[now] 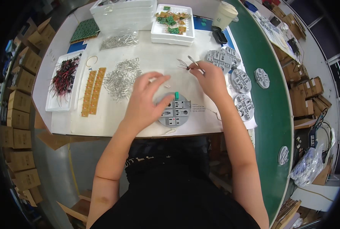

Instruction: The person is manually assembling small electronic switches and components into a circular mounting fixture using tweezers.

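Note:
A round grey plastic disc (180, 118) with slots and small metal parts lies on the white work surface in front of me. A small green block (177, 95) stands at its far edge. My left hand (146, 99) hovers over the disc's left side, fingers apart and holding nothing; its thumb tip is close to the green block, and I cannot tell if they touch. Further right, my right hand (210, 78) is closed in a pinch around a slim, pen-like metallic tool (193, 61). Thin dark wires (182, 65) stick out at its fingertips.
Metal clips (122, 79) are heaped left of centre, beside orange circuit strips (88, 93). A white tray (47, 100) holds red and black wired parts. At the back stand a foam tray (172, 39) of circuit boards and a cup (224, 16). More grey discs (240, 81) lie right.

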A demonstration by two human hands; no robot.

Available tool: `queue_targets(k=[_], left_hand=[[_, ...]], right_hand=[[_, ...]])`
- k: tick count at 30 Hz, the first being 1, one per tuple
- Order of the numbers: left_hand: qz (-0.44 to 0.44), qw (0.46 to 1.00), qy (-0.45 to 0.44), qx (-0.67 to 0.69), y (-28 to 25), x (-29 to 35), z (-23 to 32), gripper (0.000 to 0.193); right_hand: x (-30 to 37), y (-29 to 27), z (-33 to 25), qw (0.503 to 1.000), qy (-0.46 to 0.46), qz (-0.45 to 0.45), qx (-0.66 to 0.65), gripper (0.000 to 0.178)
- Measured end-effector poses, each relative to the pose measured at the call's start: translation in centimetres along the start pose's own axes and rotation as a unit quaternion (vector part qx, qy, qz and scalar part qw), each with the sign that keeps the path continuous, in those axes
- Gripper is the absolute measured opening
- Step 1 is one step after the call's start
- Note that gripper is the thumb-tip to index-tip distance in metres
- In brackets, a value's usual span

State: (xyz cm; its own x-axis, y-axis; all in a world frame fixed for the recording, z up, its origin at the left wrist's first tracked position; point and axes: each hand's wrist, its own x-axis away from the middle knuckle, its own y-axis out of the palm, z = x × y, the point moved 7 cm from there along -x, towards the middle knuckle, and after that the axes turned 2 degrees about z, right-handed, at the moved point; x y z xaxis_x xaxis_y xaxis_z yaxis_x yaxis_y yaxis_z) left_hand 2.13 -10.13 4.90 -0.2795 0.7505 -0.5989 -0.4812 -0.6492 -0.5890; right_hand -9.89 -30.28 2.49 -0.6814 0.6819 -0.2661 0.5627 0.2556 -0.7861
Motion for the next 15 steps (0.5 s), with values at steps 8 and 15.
queue_targets(k=[8,15], left_hand=[[-0.005,0.992,0.033,0.119,-3.2,-3.3,2.3,0.049],[-0.146,0.881,-0.240,0.380,-0.7,-0.9,1.0,0.020]], right_hand=[[6.1,-4.0,-7.3,0.982,-0.055,0.050,-0.175,0.020],[9.0,-4.6,-9.6,0.947,-0.213,0.121,-0.210,0.028]])
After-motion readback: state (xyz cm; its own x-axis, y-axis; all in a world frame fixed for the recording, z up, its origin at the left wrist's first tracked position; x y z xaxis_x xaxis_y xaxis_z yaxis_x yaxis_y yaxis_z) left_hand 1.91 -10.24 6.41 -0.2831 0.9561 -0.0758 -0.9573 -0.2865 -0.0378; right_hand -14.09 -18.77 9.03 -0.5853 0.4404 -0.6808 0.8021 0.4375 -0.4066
